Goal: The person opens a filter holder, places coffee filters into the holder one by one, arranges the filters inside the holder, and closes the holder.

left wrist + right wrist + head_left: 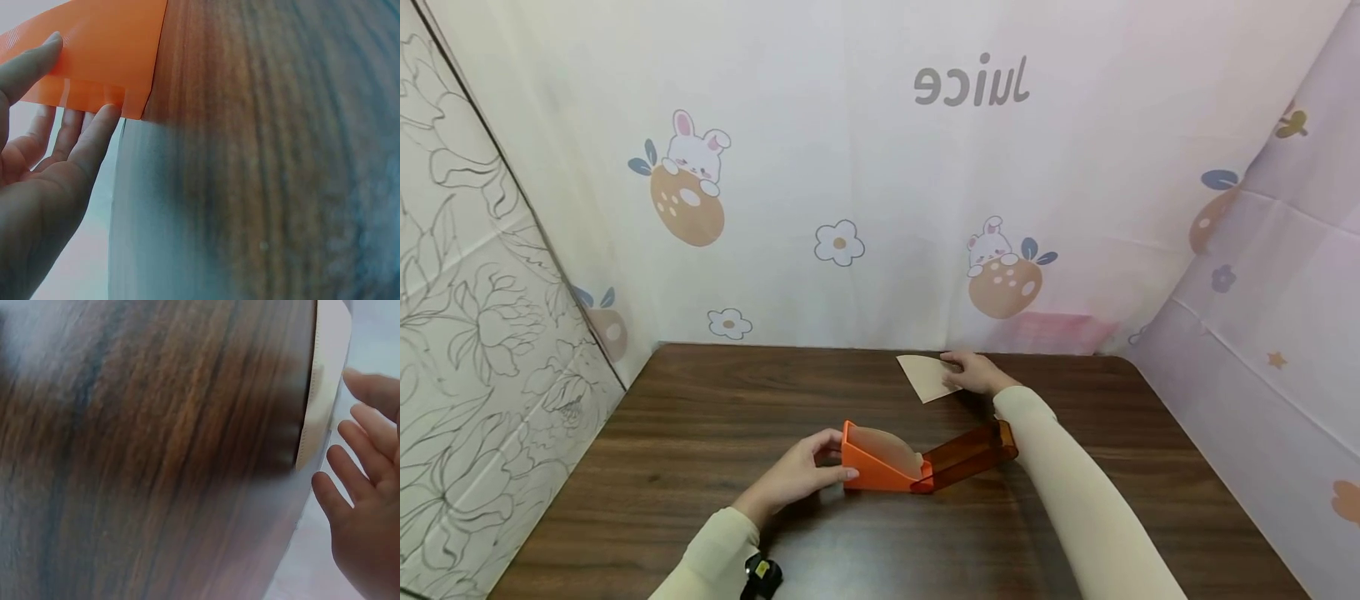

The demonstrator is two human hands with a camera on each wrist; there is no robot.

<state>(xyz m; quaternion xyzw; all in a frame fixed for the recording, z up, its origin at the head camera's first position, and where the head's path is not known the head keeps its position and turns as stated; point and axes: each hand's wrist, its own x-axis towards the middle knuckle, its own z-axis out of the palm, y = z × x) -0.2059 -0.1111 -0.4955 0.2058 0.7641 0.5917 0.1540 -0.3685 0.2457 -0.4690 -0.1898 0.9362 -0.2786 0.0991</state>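
An orange filter box stands on the table with its see-through brown lid swung out to the right. Tan paper coffee filters stand inside it. My left hand holds the box by its left end. In the left wrist view the thumb lies on one orange wall and the fingertips touch the end face. Farther back, a coffee filter lies on the table. Over its right edge is my right hand; in the right wrist view its fingers are spread and loose beside the paper.
The dark wooden table meets a printed curtain at its back edge, close to the right hand. More printed cloth hangs at the left and right sides. A black wrist strap is on the left forearm.
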